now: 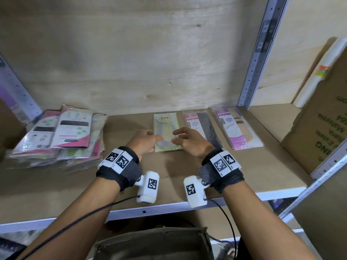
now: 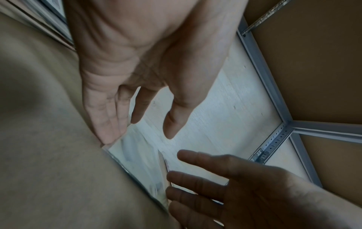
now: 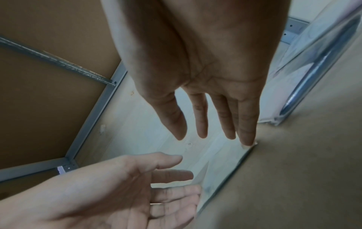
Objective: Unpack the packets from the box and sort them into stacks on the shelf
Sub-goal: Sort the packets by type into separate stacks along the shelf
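A pale green packet [image 1: 166, 128] lies flat on the brown shelf board [image 1: 169, 186], in a row with a pink-and-dark packet [image 1: 201, 126] and a purple packet [image 1: 237, 128]. My left hand [image 1: 151, 137] and right hand [image 1: 177, 137] flank the green packet's near half with straight fingers and hold nothing. In the left wrist view the left hand [image 2: 138, 117] touches the green packet [image 2: 137, 162] at its edge with its fingertips [image 2: 107, 137]. In the right wrist view the right hand [image 3: 203, 127] has one fingertip on a corner of the packet [image 3: 215, 168].
A loose pile of mixed packets [image 1: 62, 136] sits at the shelf's left. A printed cardboard box [image 1: 319, 124] leans at the right behind a metal upright [image 1: 259, 59]. Below the shelf edge an open brown container [image 1: 155, 244] shows. Plywood backs the shelf.
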### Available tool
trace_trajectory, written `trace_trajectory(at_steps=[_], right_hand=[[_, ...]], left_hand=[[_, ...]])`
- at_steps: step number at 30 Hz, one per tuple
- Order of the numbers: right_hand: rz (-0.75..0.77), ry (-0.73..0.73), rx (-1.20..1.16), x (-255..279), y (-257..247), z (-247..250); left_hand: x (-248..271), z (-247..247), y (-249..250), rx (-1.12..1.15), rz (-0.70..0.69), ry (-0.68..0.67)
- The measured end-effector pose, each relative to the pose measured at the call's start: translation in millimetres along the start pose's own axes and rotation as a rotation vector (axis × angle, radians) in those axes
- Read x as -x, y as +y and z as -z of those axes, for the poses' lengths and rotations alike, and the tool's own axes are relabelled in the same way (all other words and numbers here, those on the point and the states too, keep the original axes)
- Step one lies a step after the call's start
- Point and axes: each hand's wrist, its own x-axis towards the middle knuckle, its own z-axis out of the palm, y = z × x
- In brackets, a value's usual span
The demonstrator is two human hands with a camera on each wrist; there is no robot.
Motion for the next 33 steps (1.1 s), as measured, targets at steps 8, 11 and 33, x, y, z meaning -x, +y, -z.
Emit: trace_trajectory(at_steps=[8,11,33], right_hand=[[0.105,0.135,-0.022,4,-8,-3],[0.104,0.085,-0.128,2,-25,-26],[-0.023,-0.310,-0.064,-64,-133,-213]], left_hand=[[6,47,2,0.016,-0.084,0.117],[11,93,-4,0.018,-0.153,0.258],[43,244,-61,0.194,0.011,0.356]])
